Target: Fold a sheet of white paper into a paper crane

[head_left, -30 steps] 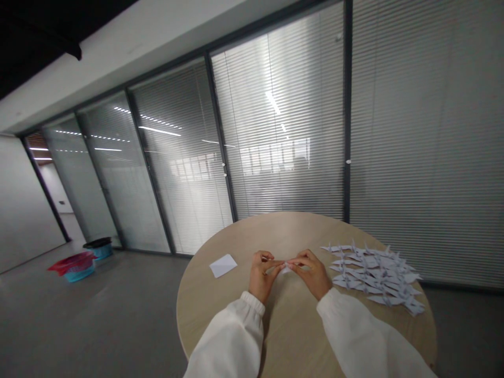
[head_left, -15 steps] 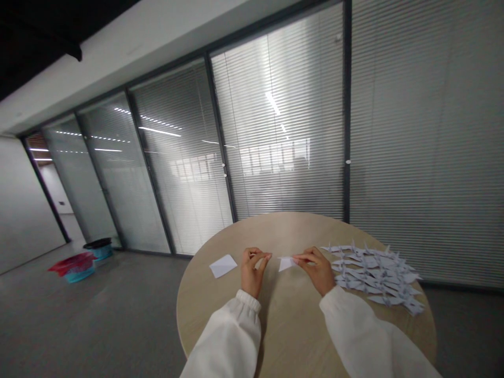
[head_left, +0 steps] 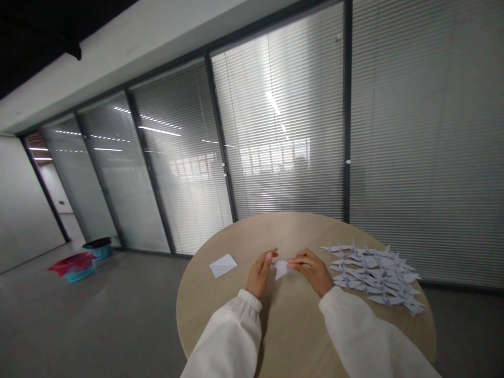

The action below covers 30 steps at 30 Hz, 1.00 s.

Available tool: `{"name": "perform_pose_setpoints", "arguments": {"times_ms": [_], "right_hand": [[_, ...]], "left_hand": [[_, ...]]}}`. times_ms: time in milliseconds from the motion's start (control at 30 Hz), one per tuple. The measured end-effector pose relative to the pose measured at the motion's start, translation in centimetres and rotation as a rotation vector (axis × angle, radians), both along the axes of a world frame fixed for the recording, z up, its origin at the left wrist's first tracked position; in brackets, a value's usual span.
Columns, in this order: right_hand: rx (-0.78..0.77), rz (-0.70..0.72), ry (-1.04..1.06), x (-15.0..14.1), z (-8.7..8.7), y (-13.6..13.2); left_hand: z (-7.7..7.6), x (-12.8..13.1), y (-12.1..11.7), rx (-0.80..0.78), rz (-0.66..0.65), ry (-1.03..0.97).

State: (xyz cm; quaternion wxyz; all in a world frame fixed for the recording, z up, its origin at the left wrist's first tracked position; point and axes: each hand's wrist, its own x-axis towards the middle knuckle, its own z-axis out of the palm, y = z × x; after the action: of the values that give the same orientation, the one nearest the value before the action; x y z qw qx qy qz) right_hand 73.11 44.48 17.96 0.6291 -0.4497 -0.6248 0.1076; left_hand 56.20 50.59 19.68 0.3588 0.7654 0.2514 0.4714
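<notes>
A small piece of folded white paper (head_left: 281, 269) is held up over the round wooden table between my two hands. My right hand (head_left: 314, 271) pinches its right end between thumb and fingertips. At the paper's left tip, my left hand (head_left: 260, 274) has thumb and fingers brought together, with the index finger reaching out past the thumb; the exact contact is partly hidden. Another folded white sheet (head_left: 223, 266) lies flat on the table to the left of my left hand. Many folded paper cranes (head_left: 374, 273) sit in close rows to the right of my right hand.
The pale round table (head_left: 220, 325) stands by a glass partition (head_left: 283, 173) with blinds. On the grey floor at left are a blue basin (head_left: 81, 274) with a red liner and another blue basin (head_left: 103, 253) with a black liner.
My left hand has moved right to the paper's left tip and turned, its pinch loosened. The paper and the fingertips of my right hand have shifted slightly left.
</notes>
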Motion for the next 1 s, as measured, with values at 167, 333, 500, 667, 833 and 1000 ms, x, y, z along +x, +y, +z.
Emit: {"name": "perform_pose_setpoints", "arguments": {"times_ms": [167,333,500,667,833,1000], "right_hand": [[-0.023,0.030,-0.020,-0.1,0.0,-0.1],[-0.034,0.007,-0.001,0.0,0.0,0.0],[-0.068,0.012,0.051,-0.1,-0.2,0.1],[-0.152,0.055,0.130,-0.8,-0.7,0.2],[-0.141,0.143,0.171,-1.3,-0.3,-0.2],[-0.132,0.048,0.141,-1.2,0.0,-0.4]], "left_hand": [[-0.8,0.4,0.7,-0.254,-0.225,0.006],[-1.3,0.4,0.9,-0.440,-0.355,-0.090],[-1.5,0.4,1.0,-0.463,-0.365,-0.183],[-1.3,0.4,1.3,-0.391,-0.218,-0.251],[-1.1,0.5,1.0,-0.335,-0.167,-0.220],[-1.1,0.6,0.7,-0.270,-0.166,-0.161]]}}
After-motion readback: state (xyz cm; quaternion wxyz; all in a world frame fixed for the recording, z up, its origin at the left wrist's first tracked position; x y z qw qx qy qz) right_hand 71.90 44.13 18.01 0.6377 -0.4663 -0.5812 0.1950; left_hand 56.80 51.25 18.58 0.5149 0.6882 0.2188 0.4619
